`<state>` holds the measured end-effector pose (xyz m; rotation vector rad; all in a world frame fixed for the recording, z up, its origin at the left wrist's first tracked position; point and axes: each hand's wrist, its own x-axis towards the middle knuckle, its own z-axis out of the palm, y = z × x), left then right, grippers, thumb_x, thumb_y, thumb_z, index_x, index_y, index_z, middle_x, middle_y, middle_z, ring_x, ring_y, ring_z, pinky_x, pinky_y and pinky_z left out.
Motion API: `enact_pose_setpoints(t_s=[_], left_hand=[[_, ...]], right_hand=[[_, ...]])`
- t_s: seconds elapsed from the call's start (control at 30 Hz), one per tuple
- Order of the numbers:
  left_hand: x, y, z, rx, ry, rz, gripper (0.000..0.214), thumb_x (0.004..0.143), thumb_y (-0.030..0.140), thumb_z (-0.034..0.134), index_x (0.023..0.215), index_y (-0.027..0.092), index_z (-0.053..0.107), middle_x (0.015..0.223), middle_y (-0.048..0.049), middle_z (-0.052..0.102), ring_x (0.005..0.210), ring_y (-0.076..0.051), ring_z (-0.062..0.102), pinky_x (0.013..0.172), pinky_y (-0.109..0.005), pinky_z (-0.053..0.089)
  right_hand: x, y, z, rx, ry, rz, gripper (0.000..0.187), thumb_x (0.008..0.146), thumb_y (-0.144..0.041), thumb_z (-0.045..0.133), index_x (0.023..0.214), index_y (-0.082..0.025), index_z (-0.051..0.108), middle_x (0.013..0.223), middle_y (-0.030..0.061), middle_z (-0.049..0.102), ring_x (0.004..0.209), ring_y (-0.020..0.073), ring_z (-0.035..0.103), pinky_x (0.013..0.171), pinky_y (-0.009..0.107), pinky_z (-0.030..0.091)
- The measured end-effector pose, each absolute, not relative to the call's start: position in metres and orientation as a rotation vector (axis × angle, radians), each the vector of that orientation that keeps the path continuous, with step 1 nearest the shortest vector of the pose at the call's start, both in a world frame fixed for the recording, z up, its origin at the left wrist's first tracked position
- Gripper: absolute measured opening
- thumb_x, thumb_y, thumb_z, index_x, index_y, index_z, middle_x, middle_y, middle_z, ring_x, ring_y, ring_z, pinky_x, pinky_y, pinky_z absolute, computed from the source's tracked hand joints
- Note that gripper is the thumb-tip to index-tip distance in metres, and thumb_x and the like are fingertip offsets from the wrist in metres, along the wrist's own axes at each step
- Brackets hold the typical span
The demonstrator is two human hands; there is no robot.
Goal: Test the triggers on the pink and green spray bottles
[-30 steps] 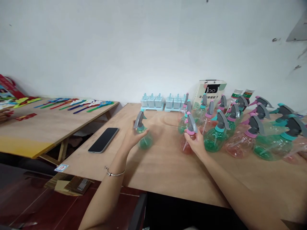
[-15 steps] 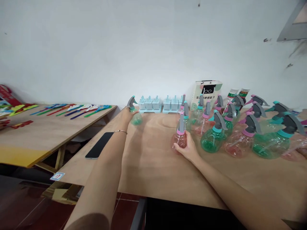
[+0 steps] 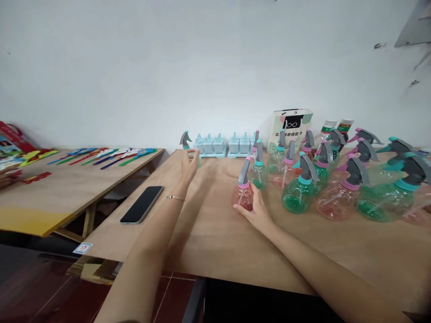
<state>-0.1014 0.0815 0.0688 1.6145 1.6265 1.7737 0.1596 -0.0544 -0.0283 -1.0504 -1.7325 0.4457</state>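
Note:
My right hand (image 3: 257, 210) is wrapped round the body of a pink spray bottle (image 3: 243, 196) with a grey trigger head, which leans slightly at the middle of the table. My left hand (image 3: 190, 165) is raised with its fingers apart and holds nothing. Just behind it a green spray bottle (image 3: 185, 140) stands at the table's back left, its body mostly hidden by the hand. Right of the pink bottle several more spray bottles stand in rows, among them a green one (image 3: 298, 195) and a pink one (image 3: 337, 199).
Light blue ice-pop moulds (image 3: 209, 147) stand along the wall beside a printed paper bag (image 3: 290, 130). A phone (image 3: 142, 205) lies at the left of the wooden table (image 3: 215, 242). Across a gap, another table (image 3: 67, 188) holds several colourful flat pieces (image 3: 111, 154).
My left hand has let go of the green spray bottle and drawn back towards me. My right hand has shifted the pink spray bottle a little left and tilted it.

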Motion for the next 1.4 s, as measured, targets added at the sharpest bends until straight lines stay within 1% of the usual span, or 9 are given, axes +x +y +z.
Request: enact_pose_setpoints(t_s=[0.13, 0.27, 0.4, 0.57, 0.7, 0.83, 1.0, 1.23, 1.4], left_hand=[[-0.057, 0.014, 0.058, 1.873, 0.829, 1.281, 0.060, 0.074, 0.047, 0.077, 0.126, 0.026, 0.058, 0.142, -0.0115, 0.055, 0.134, -0.029, 0.050, 0.106, -0.042, 0.043], [-0.032, -0.031, 0.059, 1.864, 0.632, 1.133, 0.083, 0.073, 0.049, 0.080, 0.145, 0.033, 0.043, 0.156, -0.0116, 0.041, 0.146, -0.032, 0.037, 0.115, -0.049, 0.034], [-0.021, -0.045, 0.058, 1.918, 0.669, 1.205, 0.103, 0.060, 0.044, 0.090, 0.149, 0.031, 0.039, 0.150, -0.0132, 0.048, 0.141, -0.034, 0.043, 0.115, -0.048, 0.036], [-0.016, -0.042, 0.050, 1.676, 0.817, 1.431, 0.062, 0.075, 0.037, 0.078, 0.133, 0.027, 0.057, 0.132, -0.0095, 0.063, 0.128, -0.027, 0.057, 0.114, -0.046, 0.039], [-0.028, -0.040, 0.055, 1.373, 0.761, 1.481, 0.039, 0.070, 0.028, 0.075, 0.107, 0.019, 0.069, 0.113, -0.0092, 0.072, 0.119, -0.028, 0.064, 0.114, -0.047, 0.040], [-0.036, -0.043, 0.063, 1.110, 0.602, 1.425, 0.031, 0.059, 0.021, 0.068, 0.090, 0.017, 0.072, 0.092, -0.0066, 0.076, 0.104, -0.029, 0.071, 0.110, -0.048, 0.045], [-0.037, -0.044, 0.064, 1.087, 0.557, 1.512, 0.012, 0.049, 0.017, 0.057, 0.059, 0.019, 0.063, 0.058, 0.0005, 0.063, 0.071, -0.020, 0.070, 0.103, -0.047, 0.051], [-0.036, -0.044, 0.068, 1.038, 0.612, 1.527, 0.029, 0.047, 0.017, 0.060, 0.074, 0.019, 0.070, 0.075, -0.0019, 0.070, 0.089, -0.024, 0.070, 0.107, -0.044, 0.047], [-0.034, -0.046, 0.066, 1.019, 0.616, 1.663, 0.008, 0.049, 0.018, 0.060, 0.056, 0.020, 0.057, 0.059, 0.0044, 0.056, 0.063, -0.012, 0.060, 0.105, -0.042, 0.048]], right_hand=[[0.149, -0.059, -0.029, -1.033, -1.781, 0.479, 0.093, 0.085, -0.057, 0.064, 0.155, -0.020, 0.016, 0.158, 0.0207, 0.032, 0.148, 0.0332, 0.034, 0.119, 0.056, 0.033], [0.139, -0.068, -0.025, -1.071, -1.873, 0.494, 0.093, 0.087, -0.059, 0.062, 0.157, -0.020, 0.014, 0.156, 0.0208, 0.036, 0.143, 0.0353, 0.040, 0.113, 0.058, 0.041], [0.130, -0.074, -0.025, -1.056, -1.939, 0.386, 0.086, 0.086, -0.059, 0.062, 0.155, -0.024, 0.023, 0.148, 0.0182, 0.046, 0.137, 0.0359, 0.047, 0.108, 0.058, 0.044], [0.138, -0.066, -0.024, -1.009, -1.968, 0.221, 0.092, 0.081, -0.064, 0.065, 0.152, -0.020, 0.025, 0.139, 0.0205, 0.051, 0.129, 0.0376, 0.051, 0.105, 0.060, 0.045], [0.164, -0.034, -0.007, -0.970, -1.607, -0.109, 0.073, 0.090, -0.052, 0.057, 0.147, -0.019, 0.026, 0.144, 0.0209, 0.040, 0.139, 0.0334, 0.040, 0.114, 0.059, 0.035], [0.181, 0.010, 0.008, -1.072, -1.355, -0.166, 0.078, 0.086, -0.049, 0.061, 0.146, -0.015, 0.025, 0.148, 0.0236, 0.033, 0.145, 0.0347, 0.030, 0.117, 0.061, 0.027], [0.182, 0.044, 0.004, -1.204, -1.326, 0.070, 0.078, 0.077, -0.044, 0.069, 0.138, -0.010, 0.034, 0.138, 0.0262, 0.048, 0.133, 0.0377, 0.044, 0.110, 0.060, 0.036], [0.167, 0.017, -0.013, -1.051, -1.503, 0.222, 0.059, 0.080, -0.045, 0.066, 0.127, -0.017, 0.045, 0.123, 0.0168, 0.061, 0.118, 0.0304, 0.058, 0.104, 0.052, 0.046], [0.159, -0.004, -0.022, -0.952, -1.578, 0.246, 0.061, 0.085, -0.044, 0.064, 0.135, -0.018, 0.042, 0.129, 0.0156, 0.059, 0.123, 0.0285, 0.056, 0.107, 0.049, 0.045]])
